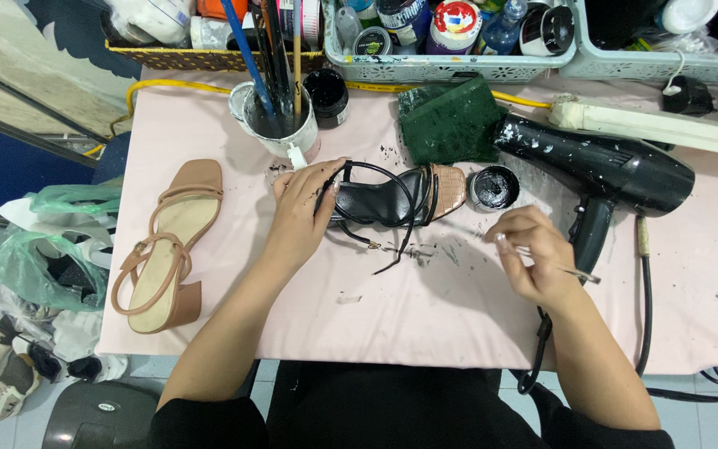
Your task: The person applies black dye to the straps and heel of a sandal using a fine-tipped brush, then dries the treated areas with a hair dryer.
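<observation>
The left hand is gripping the sandal, its long axis running rightward from that hand across the surface; the right hand, pinched closed around a thin brush, is hovering just right of it

The desk wore a pale pink cover flecked with black paint. On it lay a tan sandal at the left, a half-blackened sandal in the middle, and just beside its toe an open pot of black paint. A black hair dryer lay at the right, a folded green cloth behind the sandal, a cup of brushes near it, and baskets of paint jars along the back edge.
</observation>
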